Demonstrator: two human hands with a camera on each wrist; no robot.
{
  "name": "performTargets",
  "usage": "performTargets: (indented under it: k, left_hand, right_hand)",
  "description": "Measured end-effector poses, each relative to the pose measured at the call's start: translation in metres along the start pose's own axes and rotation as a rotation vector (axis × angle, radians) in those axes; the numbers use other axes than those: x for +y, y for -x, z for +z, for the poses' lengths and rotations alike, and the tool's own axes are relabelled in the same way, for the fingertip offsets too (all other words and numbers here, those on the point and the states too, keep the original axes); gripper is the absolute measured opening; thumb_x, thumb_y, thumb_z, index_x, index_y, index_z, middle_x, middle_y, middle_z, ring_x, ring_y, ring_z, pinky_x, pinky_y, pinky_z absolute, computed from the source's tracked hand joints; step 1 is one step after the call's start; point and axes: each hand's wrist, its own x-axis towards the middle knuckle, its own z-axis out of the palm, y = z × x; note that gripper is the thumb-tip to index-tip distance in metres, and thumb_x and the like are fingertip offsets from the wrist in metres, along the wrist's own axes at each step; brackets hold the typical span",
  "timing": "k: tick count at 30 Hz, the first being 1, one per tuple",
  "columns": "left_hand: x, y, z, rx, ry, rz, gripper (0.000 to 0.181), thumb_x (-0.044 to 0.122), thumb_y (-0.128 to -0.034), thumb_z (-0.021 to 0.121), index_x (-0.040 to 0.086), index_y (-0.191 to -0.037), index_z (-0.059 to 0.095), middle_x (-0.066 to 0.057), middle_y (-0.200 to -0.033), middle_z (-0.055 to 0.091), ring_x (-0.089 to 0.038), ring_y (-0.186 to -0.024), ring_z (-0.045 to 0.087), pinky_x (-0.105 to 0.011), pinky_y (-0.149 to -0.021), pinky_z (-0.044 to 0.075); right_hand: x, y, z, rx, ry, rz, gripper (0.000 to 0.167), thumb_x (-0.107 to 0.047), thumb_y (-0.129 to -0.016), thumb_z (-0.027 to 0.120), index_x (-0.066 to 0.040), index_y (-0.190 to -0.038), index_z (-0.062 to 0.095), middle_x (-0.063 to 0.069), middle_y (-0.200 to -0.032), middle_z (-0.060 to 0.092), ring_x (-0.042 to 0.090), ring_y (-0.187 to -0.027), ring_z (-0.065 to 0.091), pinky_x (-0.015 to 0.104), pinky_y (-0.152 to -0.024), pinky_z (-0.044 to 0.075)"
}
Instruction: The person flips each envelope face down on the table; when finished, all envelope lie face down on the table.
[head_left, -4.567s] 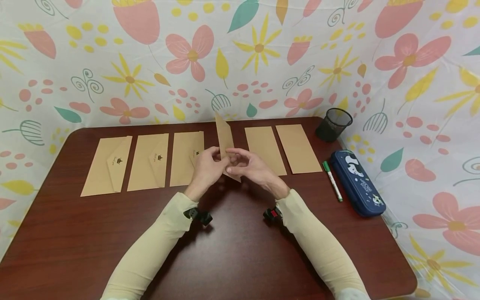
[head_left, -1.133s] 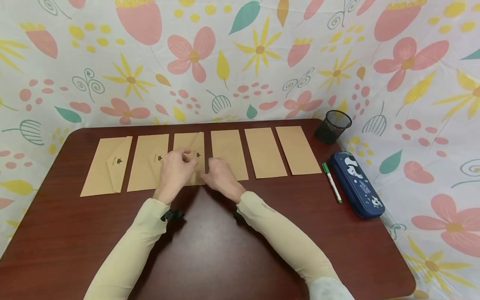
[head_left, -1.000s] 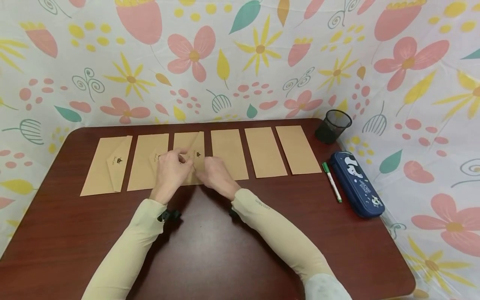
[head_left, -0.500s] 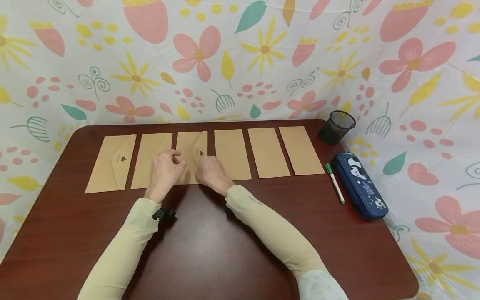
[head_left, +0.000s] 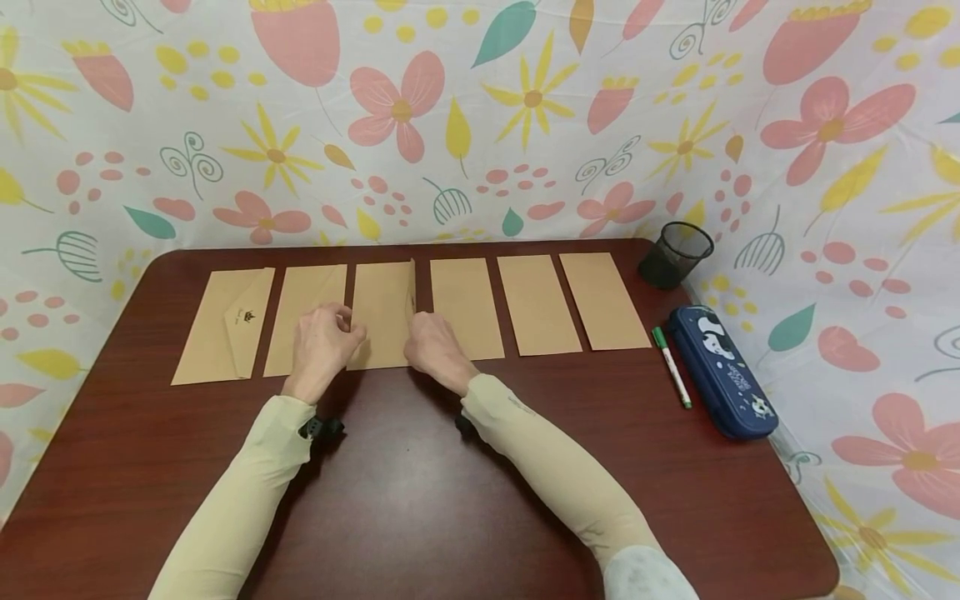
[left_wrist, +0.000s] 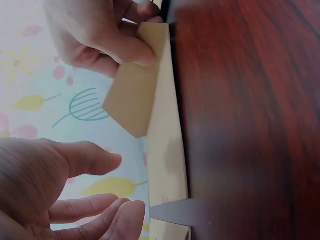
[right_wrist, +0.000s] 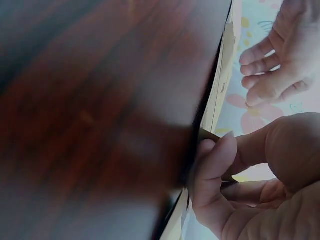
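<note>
Six kraft envelopes lie in a row; the third from the left has its flap raised on its right side. At that flap's near end, my right hand pinches it between thumb and fingers. In the left wrist view the flap stands up from the envelope, under the right thumb. My left hand hovers over the second envelope and the gap beside it, thumb and fingers apart and holding nothing. The leftmost envelope lies with its crown-printed flap folded over.
Three envelopes with plain faces up, one of them the rightmost, lie to the right. Past them are a green-capped marker, a navy pencil case and a black mesh cup. A patterned cloth hangs behind the table.
The third envelope's flap, lying over with its crown print showing, has been lifted by my right hand. My left hand has drawn back leftward from that envelope. Earlier, both hands held the fourth envelope upright.
</note>
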Motion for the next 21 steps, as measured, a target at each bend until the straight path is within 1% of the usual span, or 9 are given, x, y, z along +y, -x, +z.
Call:
performTargets:
  k: [2,4,8,10,15,17,19,20,21]
  left_hand:
    - [-0.001,0.0,0.0,-0.006,-0.004,-0.01,0.039,0.02,-0.0945,0.074,-0.007,-0.122,0.075,-0.023,-0.099,0.079,-0.042,-0.093,0.074,-0.049,-0.08,0.057]
    - [-0.003,0.0,0.0,-0.008,-0.007,-0.019,0.044,0.023,-0.095,0.075,-0.007,-0.126,0.074,-0.024,-0.101,0.079,-0.043,-0.095,0.074,-0.051,-0.082,0.057]
    - [-0.006,0.0,0.0,-0.022,-0.002,-0.04,0.053,0.028,-0.0961,0.076,-0.008,-0.134,0.07,-0.027,-0.106,0.079,-0.046,-0.1,0.075,-0.056,-0.089,0.058]
    - [-0.006,0.0,-0.001,-0.039,0.007,-0.053,0.056,0.03,-0.0964,0.076,-0.008,-0.137,0.068,-0.027,-0.107,0.079,-0.046,-0.102,0.075,-0.057,-0.091,0.058]
    - [-0.007,-0.002,-0.003,-0.092,0.035,-0.08,0.06,0.032,-0.097,0.074,-0.006,-0.143,0.065,-0.027,-0.111,0.078,-0.045,-0.108,0.072,-0.056,-0.095,0.056]
    - [-0.008,-0.003,-0.003,-0.104,0.045,-0.075,0.061,0.032,-0.0968,0.072,-0.007,-0.143,0.064,-0.027,-0.112,0.078,-0.046,-0.109,0.072,-0.056,-0.095,0.056]
    - [-0.009,-0.004,-0.003,-0.123,0.063,-0.068,0.062,0.033,-0.0963,0.072,-0.008,-0.142,0.064,-0.027,-0.113,0.078,-0.048,-0.112,0.071,-0.057,-0.097,0.055]
    - [-0.013,-0.006,-0.001,-0.123,0.073,-0.06,0.063,0.037,-0.0951,0.074,-0.007,-0.14,0.066,-0.025,-0.109,0.078,-0.047,-0.113,0.07,-0.055,-0.096,0.056]
    - [-0.014,-0.007,-0.001,-0.139,0.091,-0.057,0.064,0.037,-0.0948,0.075,-0.007,-0.14,0.066,-0.026,-0.109,0.078,-0.048,-0.121,0.068,-0.056,-0.1,0.055]
  right_hand:
    - [-0.004,0.008,-0.007,-0.004,-0.019,0.017,0.042,0.008,-0.087,0.047,-0.02,-0.058,0.038,-0.006,-0.055,0.031,0.009,-0.047,0.028,0.024,-0.04,0.027]
    - [-0.014,0.023,-0.02,-0.017,-0.056,0.048,0.043,0.009,-0.09,0.046,-0.018,-0.057,0.04,-0.004,-0.054,0.032,0.01,-0.047,0.028,0.025,-0.041,0.027]
    - [-0.031,0.054,-0.044,-0.008,-0.089,0.067,0.041,0.01,-0.096,0.046,-0.013,-0.061,0.045,-0.002,-0.056,0.034,0.01,-0.048,0.028,0.023,-0.043,0.026]
    - [-0.033,0.061,-0.048,0.004,-0.092,0.054,0.039,0.008,-0.098,0.045,-0.012,-0.065,0.047,-0.002,-0.057,0.036,0.009,-0.047,0.029,0.021,-0.043,0.025]
    - [-0.029,0.066,-0.053,0.021,-0.121,0.016,0.026,0.001,-0.105,0.046,-0.007,-0.082,0.056,0.002,-0.066,0.045,0.01,-0.05,0.035,0.021,-0.046,0.031]
    - [-0.024,0.065,-0.053,0.039,-0.148,-0.003,0.021,-0.002,-0.106,0.048,-0.006,-0.088,0.059,0.004,-0.07,0.047,0.012,-0.05,0.038,0.024,-0.048,0.034]
    - [-0.016,0.059,-0.048,0.06,-0.159,-0.019,0.019,-0.004,-0.105,0.048,-0.008,-0.091,0.06,0.004,-0.072,0.049,0.012,-0.051,0.039,0.026,-0.049,0.037]
    - [-0.01,0.053,-0.043,0.076,-0.163,-0.033,0.018,-0.004,-0.104,0.048,-0.008,-0.091,0.061,0.004,-0.071,0.05,0.012,-0.05,0.038,0.027,-0.049,0.038]
    - [-0.003,0.046,-0.037,0.092,-0.162,-0.042,0.018,-0.004,-0.102,0.048,-0.006,-0.097,0.065,0.005,-0.074,0.053,0.012,-0.049,0.038,0.028,-0.05,0.038]
